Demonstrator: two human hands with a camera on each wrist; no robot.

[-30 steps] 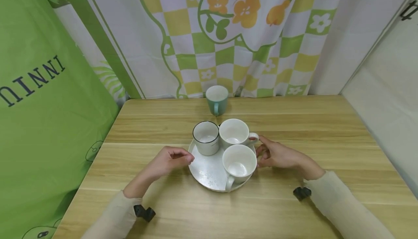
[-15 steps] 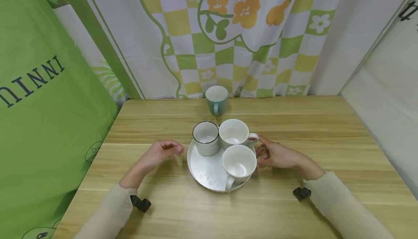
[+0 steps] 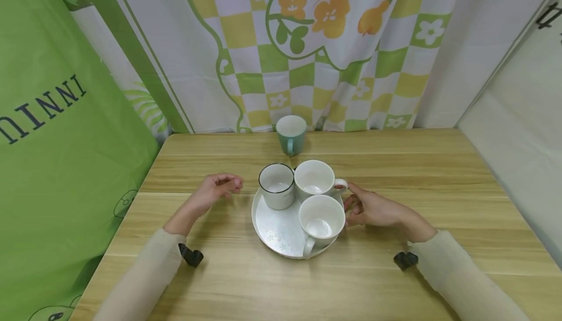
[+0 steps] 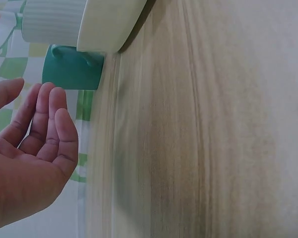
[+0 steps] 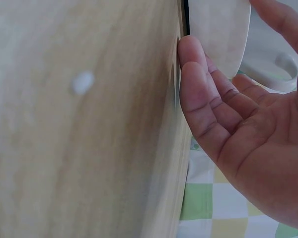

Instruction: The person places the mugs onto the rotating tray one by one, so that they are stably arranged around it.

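A round white tray [image 3: 281,235] carries three mugs: a white mug with a dark rim [image 3: 279,201] at the left, a white mug [image 3: 313,174] at the back right, and another white mug [image 3: 322,218] in front of it. My left hand [image 3: 206,196] hovers to the left of the tray, apart from it, its fingers loosely bent around nothing. On the right side, my right hand [image 3: 379,209] has its fingers against the tray's outer wall [image 5: 218,37], thumb near the back mug's handle. A teal mug [image 3: 291,140] stands behind the tray, handle toward me.
The wooden table [image 3: 210,282] reaches back to a checked, flowered curtain [image 3: 303,82]. Green fabric [image 3: 66,165] hangs along the left side, and a pale sheet [image 3: 522,106] along the right.
My left hand has left the tray's left rim, moving left and farther back. The right hand, the mugs and the tray look nearly unmoved.
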